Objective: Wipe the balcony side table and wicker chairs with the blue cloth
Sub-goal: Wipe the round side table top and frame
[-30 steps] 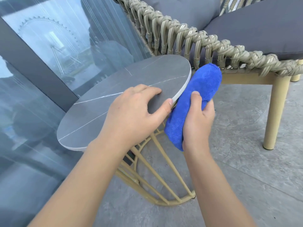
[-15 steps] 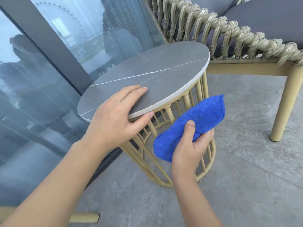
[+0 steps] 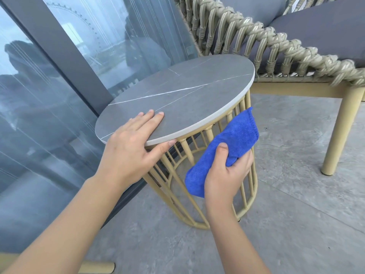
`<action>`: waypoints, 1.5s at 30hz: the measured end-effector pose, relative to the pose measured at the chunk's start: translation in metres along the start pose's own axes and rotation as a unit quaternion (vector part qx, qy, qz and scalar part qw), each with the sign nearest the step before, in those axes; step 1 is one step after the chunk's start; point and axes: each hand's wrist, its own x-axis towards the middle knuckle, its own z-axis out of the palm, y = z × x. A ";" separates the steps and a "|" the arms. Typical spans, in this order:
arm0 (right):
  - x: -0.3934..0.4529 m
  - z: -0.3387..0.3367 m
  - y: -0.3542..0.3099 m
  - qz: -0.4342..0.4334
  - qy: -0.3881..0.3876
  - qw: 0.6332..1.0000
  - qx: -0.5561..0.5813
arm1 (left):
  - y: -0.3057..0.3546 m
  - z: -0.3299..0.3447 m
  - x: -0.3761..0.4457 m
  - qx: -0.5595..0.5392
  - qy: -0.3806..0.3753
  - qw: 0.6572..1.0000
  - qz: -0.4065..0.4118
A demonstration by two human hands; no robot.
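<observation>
- While braced on the near left edge of the side table [image 3: 183,91]: left hand [image 3: 130,153] laid flat, fingers [image 3: 151,120] straight and together on the grey top, thumb hooked under the pale rim. Nothing enclosed in it; only pressing and touching the slab.
- Right hand [image 3: 227,175] below the top's near right edge, curled tight around the blue cloth [image 3: 233,139]: thumb across the front of the bunched fabric, remaining fingers wrapped behind it and mostly hidden.
- Blue cloth folded into a thick pad, upper end sticking up past the fist toward the rim, lower end hanging out beneath the palm. Held against the yellow bars [image 3: 209,135] of the table's cage base; actual contact with a bar hard to make out.
- Grey round top veined with thin white lines, tilted in this view, resting on the yellow barred base, standing on grey floor tiles [image 3: 286,194].
- Wicker chair [image 3: 256,42] just beyond the table's far right edge, woven rope rim, grey cushion [image 3: 325,32], yellow leg [image 3: 335,135] on the tiles.
- Glass panel [image 3: 59,76] with a dark frame along the table's left side.
</observation>
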 end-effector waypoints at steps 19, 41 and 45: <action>0.100 -0.015 -0.014 0.077 -0.064 0.995 -0.002 | 0.082 0.004 0.048 0.197 0.019 0.979 0.047; 0.138 0.018 -0.053 0.039 -0.066 0.996 0.053 | 0.101 0.005 0.093 -0.022 -0.123 0.986 -0.113; 0.128 0.026 -0.048 0.008 -0.028 0.999 0.042 | 0.105 0.001 0.093 -0.033 -0.116 0.986 -0.112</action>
